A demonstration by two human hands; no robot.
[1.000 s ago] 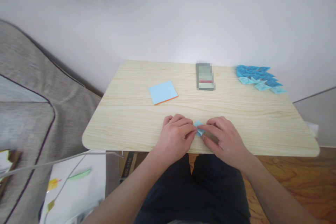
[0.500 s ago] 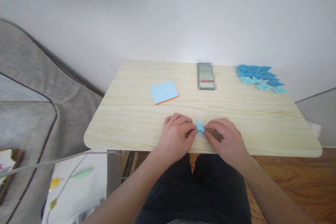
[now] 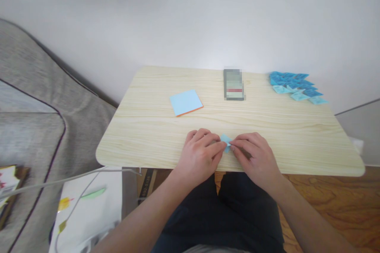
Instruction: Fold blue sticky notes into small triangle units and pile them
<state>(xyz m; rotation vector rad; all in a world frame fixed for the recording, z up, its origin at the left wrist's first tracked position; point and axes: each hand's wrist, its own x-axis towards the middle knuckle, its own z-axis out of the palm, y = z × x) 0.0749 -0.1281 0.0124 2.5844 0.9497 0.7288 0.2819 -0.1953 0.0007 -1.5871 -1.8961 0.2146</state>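
Note:
A small piece of folded light-blue paper (image 3: 225, 138) lies close to the table's front edge, between my two hands. My left hand (image 3: 202, 152) is closed on its left side, the index finger stretched across the paper. From the right, my right hand (image 3: 253, 152) pinches the paper between thumb and index finger. Both hands partly cover it, so its exact folds are too small to make out. Beyond my left hand lies a stack of light-blue square paper (image 3: 186, 102) with an orange lower edge.
A blurred-out phone (image 3: 234, 85) rests at the table's back. Several folded blue paper pieces (image 3: 293, 85) are grouped at the back right. The pale wooden table (image 3: 142, 126) meets a white wall. A grey sofa (image 3: 83, 114) and a cable (image 3: 89, 172) are at left.
My left index finger has moved right over the folded paper, hiding more of it. My right hand stays almost where it was, still pinching. The camera view has shifted slightly.

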